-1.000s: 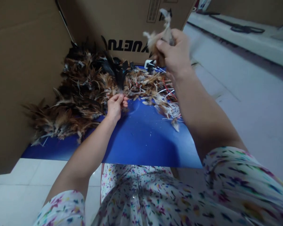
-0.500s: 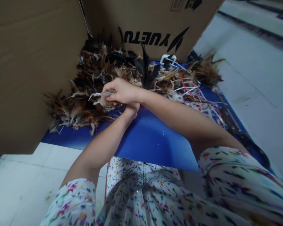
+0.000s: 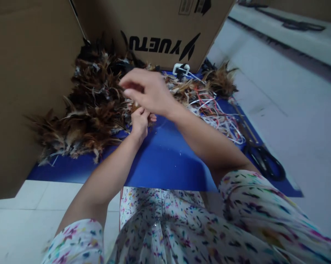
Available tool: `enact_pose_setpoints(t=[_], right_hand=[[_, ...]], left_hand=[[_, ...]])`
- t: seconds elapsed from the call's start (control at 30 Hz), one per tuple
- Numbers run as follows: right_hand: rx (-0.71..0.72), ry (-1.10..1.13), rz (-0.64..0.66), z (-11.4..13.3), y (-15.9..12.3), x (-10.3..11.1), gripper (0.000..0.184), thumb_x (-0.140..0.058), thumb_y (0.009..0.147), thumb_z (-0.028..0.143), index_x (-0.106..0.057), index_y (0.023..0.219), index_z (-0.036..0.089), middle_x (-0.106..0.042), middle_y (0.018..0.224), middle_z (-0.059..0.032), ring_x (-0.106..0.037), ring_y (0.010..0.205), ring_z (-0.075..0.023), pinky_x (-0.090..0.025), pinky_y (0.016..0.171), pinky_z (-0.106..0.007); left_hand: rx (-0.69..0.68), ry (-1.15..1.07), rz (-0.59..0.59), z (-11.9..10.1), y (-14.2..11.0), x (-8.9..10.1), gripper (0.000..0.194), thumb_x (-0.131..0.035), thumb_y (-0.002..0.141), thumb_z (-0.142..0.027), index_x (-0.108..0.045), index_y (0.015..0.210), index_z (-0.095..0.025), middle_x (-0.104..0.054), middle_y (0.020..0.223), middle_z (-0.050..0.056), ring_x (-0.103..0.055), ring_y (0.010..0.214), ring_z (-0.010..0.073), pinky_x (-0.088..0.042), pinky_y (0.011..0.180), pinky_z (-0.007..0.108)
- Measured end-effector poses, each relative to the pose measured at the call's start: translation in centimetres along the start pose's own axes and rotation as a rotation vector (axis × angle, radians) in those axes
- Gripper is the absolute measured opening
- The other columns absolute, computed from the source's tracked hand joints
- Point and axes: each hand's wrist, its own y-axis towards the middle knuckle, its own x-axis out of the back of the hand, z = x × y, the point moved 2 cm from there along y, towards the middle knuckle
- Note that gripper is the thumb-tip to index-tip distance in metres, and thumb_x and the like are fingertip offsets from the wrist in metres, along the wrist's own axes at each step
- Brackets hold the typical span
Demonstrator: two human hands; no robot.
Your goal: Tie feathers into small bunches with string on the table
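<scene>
My left hand (image 3: 140, 124) is closed low over the blue table top, around a small tuft of brown feathers (image 3: 135, 107) that shows just above its fingers. Over it, slightly blurred, hovers my right hand (image 3: 151, 91), its fingers curled and the thumb close to them. Whatever its fingertips pinch is too small or hidden to make out. A big heap of brown and black feathers (image 3: 99, 99) lies to the left and behind both hands. More pale brown feathers (image 3: 179, 86) lie just right of my right hand.
White and red plastic strips (image 3: 223, 119) lie tangled on the blue table (image 3: 165, 161). Black-handled scissors (image 3: 264, 161) rest near its right edge. A white clamp (image 3: 181, 68) and a feather bunch (image 3: 223, 79) stand at the back. Cardboard boxes (image 3: 110, 22) (image 3: 25, 91) rise behind and left.
My right hand has lifted and turned above my left; the pale wisp in its fingers no longer shows. The upright black feathers near the hands are out of sight. The view has shifted right.
</scene>
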Motion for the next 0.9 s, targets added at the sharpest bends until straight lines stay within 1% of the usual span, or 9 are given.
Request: enact_pose_setpoints(t=[0.07,0.13,0.23,0.3,0.4,0.53,0.7,0.8,0.9], right_hand=[[-0.117,-0.05,-0.109,-2.9,-1.8,1.7,0.033,-0.042,0.095,0.023,-0.067,0.116,0.02,-0.068,0.117,-0.0062,-0.062,0.106,-0.0219,-0.047,0.094,-0.037],[-0.225,-0.11,-0.118,-6.4,-3.4,2.1,0.03,-0.047,0.093,0.021,-0.071,0.111,0.019,-0.072,0.11,-0.008,-0.065,0.101,-0.0242,-0.048,0.093,-0.04],[-0.305,-0.167,-0.029,-10.8,-5.4,0.7,0.027,-0.055,0.086,0.015,-0.075,0.105,0.018,-0.075,0.108,-0.0091,-0.068,0.102,-0.0261,-0.05,0.095,-0.041],[-0.335,-0.197,0.022,-12.3,-6.4,-0.6,0.032,-0.059,0.085,0.015,-0.074,0.112,0.019,-0.074,0.117,-0.0098,-0.067,0.111,-0.0279,-0.05,0.098,-0.042],[-0.395,-0.272,0.101,-12.8,-7.3,-1.7,0.034,-0.059,0.088,0.018,-0.072,0.12,0.02,-0.073,0.123,-0.0124,-0.067,0.114,-0.0318,-0.051,0.097,-0.045],[-0.446,-0.297,0.144,-12.6,-7.5,-1.4,0.024,-0.057,0.09,0.019,-0.077,0.103,0.018,-0.075,0.114,-0.0145,-0.068,0.107,-0.032,-0.051,0.091,-0.043],[-0.46,-0.104,0.002,-12.9,-7.2,0.3,0.015,-0.063,0.086,0.018,-0.077,0.089,0.016,-0.075,0.088,-0.0065,-0.066,0.085,-0.0204,-0.047,0.083,-0.032],[-0.493,0.032,-0.094,-13.1,-7.2,1.0,0.01,-0.07,0.081,0.022,-0.076,0.083,0.013,-0.07,0.077,-0.0039,-0.06,0.075,-0.0159,-0.043,0.075,-0.03],[-0.517,0.153,-0.138,-13.3,-7.3,1.2,0.012,-0.075,0.076,0.025,-0.075,0.078,0.013,-0.064,0.068,-0.0013,-0.053,0.066,-0.013,-0.039,0.067,-0.029]], left_hand=[[-0.008,-0.047,-0.023,-0.9,-0.2,0.0,0.023,-0.056,0.095,-0.013,-0.065,0.074,-0.015,-0.066,0.06,-0.001,-0.054,0.044,0.0049,-0.045,0.047,0.016],[-0.001,-0.068,-0.053,-1.6,-0.4,0.0,0.023,-0.056,0.096,-0.013,-0.066,0.074,-0.014,-0.066,0.061,-0.002,-0.053,0.043,0.0043,-0.045,0.046,0.016],[-0.008,-0.06,-0.09,-2.1,-0.5,0.1,0.022,-0.058,0.095,-0.013,-0.066,0.075,-0.014,-0.066,0.061,-0.002,-0.053,0.043,0.0038,-0.045,0.045,0.015],[-0.018,-0.053,-0.098,-2.1,-0.4,0.2,0.021,-0.059,0.095,-0.013,-0.067,0.075,-0.013,-0.066,0.062,-0.002,-0.053,0.043,0.0034,-0.044,0.044,0.015],[-0.035,-0.03,-0.093,-2.0,-0.3,0.4,0.017,-0.063,0.093,-0.016,-0.067,0.076,-0.014,-0.067,0.063,-0.001,-0.054,0.043,0.0033,-0.045,0.044,0.015],[-0.044,0.002,-0.091,-2.1,-0.3,0.4,0.015,-0.068,0.09,-0.018,-0.067,0.076,-0.014,-0.067,0.063,-0.001,-0.053,0.042,0.0034,-0.045,0.044,0.015],[-0.049,0.016,-0.034,-2.2,-0.4,0.2,0.015,-0.069,0.09,-0.019,-0.067,0.076,-0.014,-0.067,0.062,-0.001,-0.052,0.042,0.0041,-0.044,0.041,0.015],[-0.047,0.019,-0.001,-2.4,-0.4,0.3,0.015,-0.072,0.088,-0.021,-0.067,0.076,-0.015,-0.067,0.063,-0.002,-0.053,0.042,0.0043,-0.045,0.042,0.015],[-0.042,0.021,0.021,-2.5,-0.3,0.4,0.016,-0.074,0.086,-0.023,-0.067,0.074,-0.016,-0.068,0.068,-0.002,-0.055,0.045,0.0038,-0.047,0.042,0.014]])
